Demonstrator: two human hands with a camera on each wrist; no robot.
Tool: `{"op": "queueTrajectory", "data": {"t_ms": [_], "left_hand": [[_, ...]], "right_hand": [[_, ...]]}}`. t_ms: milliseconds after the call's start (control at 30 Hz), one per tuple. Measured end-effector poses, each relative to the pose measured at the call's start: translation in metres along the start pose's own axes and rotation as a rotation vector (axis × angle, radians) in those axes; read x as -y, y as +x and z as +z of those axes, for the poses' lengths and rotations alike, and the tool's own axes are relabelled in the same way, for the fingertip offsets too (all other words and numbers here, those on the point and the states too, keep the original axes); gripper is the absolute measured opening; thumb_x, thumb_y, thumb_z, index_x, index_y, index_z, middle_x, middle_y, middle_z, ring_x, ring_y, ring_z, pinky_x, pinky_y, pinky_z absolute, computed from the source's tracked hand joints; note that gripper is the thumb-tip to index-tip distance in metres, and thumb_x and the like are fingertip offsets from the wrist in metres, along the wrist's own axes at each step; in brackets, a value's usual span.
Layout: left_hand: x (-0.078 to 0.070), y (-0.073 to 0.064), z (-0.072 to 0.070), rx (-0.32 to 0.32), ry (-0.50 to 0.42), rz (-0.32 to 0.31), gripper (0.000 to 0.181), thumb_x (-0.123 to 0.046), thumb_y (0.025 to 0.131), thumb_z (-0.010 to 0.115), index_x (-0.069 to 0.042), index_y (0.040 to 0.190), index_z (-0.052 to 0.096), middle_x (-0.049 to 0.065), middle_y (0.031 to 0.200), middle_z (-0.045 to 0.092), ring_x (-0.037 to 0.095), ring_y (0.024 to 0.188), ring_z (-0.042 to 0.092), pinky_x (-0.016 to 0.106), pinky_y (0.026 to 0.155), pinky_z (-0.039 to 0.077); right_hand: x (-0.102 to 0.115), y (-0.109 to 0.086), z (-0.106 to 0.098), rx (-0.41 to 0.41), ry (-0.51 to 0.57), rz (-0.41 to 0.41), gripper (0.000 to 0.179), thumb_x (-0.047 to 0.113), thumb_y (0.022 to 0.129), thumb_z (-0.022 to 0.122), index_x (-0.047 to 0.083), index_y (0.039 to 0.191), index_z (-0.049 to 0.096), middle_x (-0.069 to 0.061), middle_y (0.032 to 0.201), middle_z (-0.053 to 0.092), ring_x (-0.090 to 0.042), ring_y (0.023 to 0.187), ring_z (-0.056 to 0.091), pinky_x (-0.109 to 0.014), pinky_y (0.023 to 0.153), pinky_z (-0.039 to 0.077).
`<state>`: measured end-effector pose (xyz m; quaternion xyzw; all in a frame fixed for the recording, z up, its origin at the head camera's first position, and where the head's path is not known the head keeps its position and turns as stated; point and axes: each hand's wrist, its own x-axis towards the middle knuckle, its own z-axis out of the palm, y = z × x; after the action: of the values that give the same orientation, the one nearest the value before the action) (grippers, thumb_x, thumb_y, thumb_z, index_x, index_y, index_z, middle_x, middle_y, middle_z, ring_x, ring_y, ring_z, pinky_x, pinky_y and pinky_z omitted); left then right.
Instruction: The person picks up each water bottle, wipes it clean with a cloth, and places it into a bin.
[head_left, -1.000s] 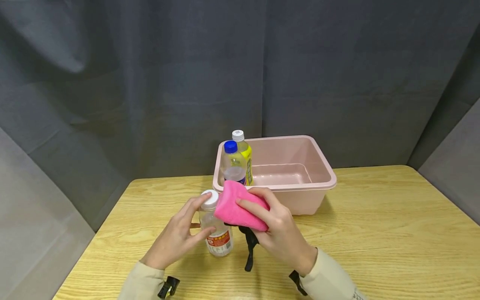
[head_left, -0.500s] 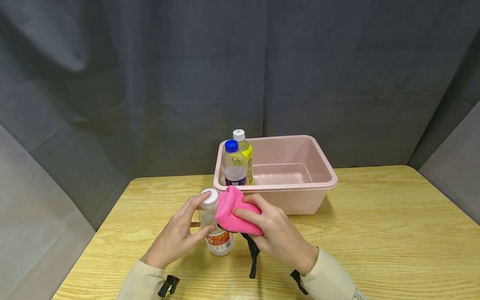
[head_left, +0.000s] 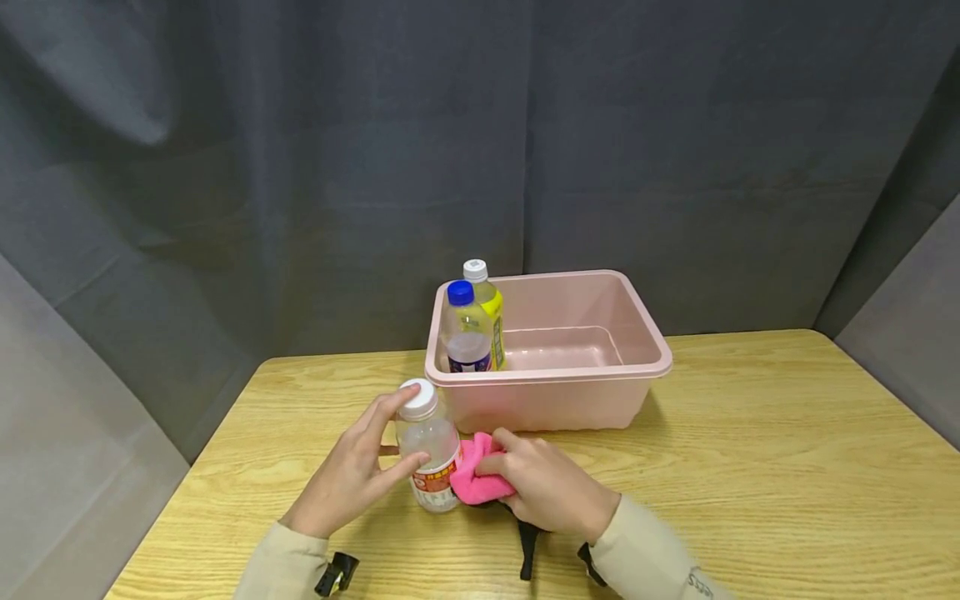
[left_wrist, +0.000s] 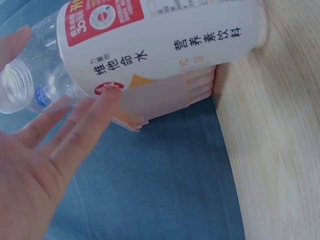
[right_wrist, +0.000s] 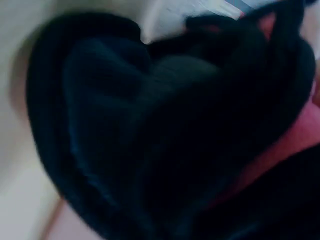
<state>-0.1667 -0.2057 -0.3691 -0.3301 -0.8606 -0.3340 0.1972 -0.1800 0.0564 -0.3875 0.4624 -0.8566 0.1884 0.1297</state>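
Note:
A clear plastic bottle (head_left: 429, 435) with a white cap and a red-and-white label stands upright on the table in the head view. My left hand (head_left: 347, 468) holds it from the left, one finger on the cap and the thumb against its front. The left wrist view shows its label (left_wrist: 160, 55) up close with the fingers along it. My right hand (head_left: 558, 487) grips a bunched pink cloth (head_left: 478, 477) with a black strap, at the bottle's lower right side by the label. Blurred dark fabric (right_wrist: 165, 135) of this cloth fills most of the right wrist view.
A pale pink plastic tub (head_left: 551, 400) stands behind the hands. In its left end are a blue-capped bottle (head_left: 467, 329) and a white-capped bottle with a yellow label (head_left: 492, 304). Dark curtains (head_left: 390, 183) hang behind the wooden table (head_left: 787, 467).
My right hand has moved the pink cloth down from the bottle's upper part to beside its label, bunching it smaller. The left hand and the bottle have stayed nearly still.

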Motion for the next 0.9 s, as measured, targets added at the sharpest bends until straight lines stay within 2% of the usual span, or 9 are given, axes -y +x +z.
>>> {"op": "queueTrajectory", "data": {"t_ms": [133, 267, 367, 533, 667, 900], "left_hand": [[-0.002, 0.001, 0.0, 0.004, 0.001, -0.009, 0.079, -0.002, 0.085, 0.081, -0.016, 0.15, 0.038, 0.014, 0.135, 0.055, 0.03, 0.107, 0.062, 0.03, 0.068, 0.062], [-0.002, 0.001, 0.0, 0.01, 0.001, -0.026, 0.079, -0.003, 0.086, 0.081, -0.017, 0.15, 0.038, 0.014, 0.135, 0.055, 0.03, 0.107, 0.062, 0.029, 0.069, 0.062], [-0.002, 0.0, 0.0, 0.009, 0.0, -0.026, 0.079, -0.002, 0.085, 0.081, -0.017, 0.15, 0.038, 0.014, 0.135, 0.055, 0.031, 0.107, 0.062, 0.026, 0.069, 0.061], [-0.002, 0.0, 0.001, -0.001, -0.007, -0.016, 0.079, -0.003, 0.084, 0.082, -0.014, 0.15, 0.039, 0.014, 0.132, 0.055, 0.03, 0.107, 0.062, 0.027, 0.069, 0.061], [-0.002, 0.0, 0.002, -0.007, -0.001, -0.009, 0.079, -0.004, 0.084, 0.083, -0.013, 0.149, 0.04, 0.012, 0.128, 0.056, 0.028, 0.107, 0.062, 0.024, 0.069, 0.06], [-0.002, 0.0, 0.003, -0.021, -0.001, 0.01, 0.08, 0.0, 0.083, 0.082, -0.013, 0.149, 0.04, 0.012, 0.126, 0.056, 0.029, 0.105, 0.062, 0.02, 0.069, 0.059]], "right_hand": [[-0.002, -0.002, 0.007, 0.101, 0.015, 0.023, 0.039, -0.008, 0.069, 0.081, 0.017, 0.098, 0.077, -0.001, 0.094, 0.056, -0.012, 0.07, 0.057, -0.029, 0.062, 0.053], [-0.002, -0.002, 0.007, 0.107, 0.018, 0.034, 0.04, -0.011, 0.069, 0.078, 0.015, 0.1, 0.077, -0.001, 0.095, 0.057, -0.012, 0.07, 0.055, -0.027, 0.064, 0.053], [-0.002, -0.001, 0.004, 0.07, -0.01, 0.003, 0.04, -0.01, 0.069, 0.077, 0.016, 0.1, 0.077, -0.001, 0.095, 0.056, -0.013, 0.074, 0.055, -0.027, 0.067, 0.053], [0.0, 0.002, -0.006, -0.099, -0.034, -0.033, 0.036, -0.008, 0.072, 0.08, 0.015, 0.099, 0.075, -0.002, 0.096, 0.054, -0.015, 0.077, 0.056, -0.026, 0.07, 0.055], [0.004, 0.005, -0.012, -0.251, 0.005, -0.049, 0.037, -0.011, 0.075, 0.079, 0.012, 0.103, 0.075, -0.007, 0.105, 0.058, -0.018, 0.085, 0.061, -0.028, 0.076, 0.059], [0.012, 0.009, -0.021, -0.478, 0.076, -0.104, 0.043, -0.018, 0.072, 0.073, 0.007, 0.108, 0.075, -0.015, 0.119, 0.06, -0.026, 0.1, 0.065, -0.038, 0.086, 0.06]]}}
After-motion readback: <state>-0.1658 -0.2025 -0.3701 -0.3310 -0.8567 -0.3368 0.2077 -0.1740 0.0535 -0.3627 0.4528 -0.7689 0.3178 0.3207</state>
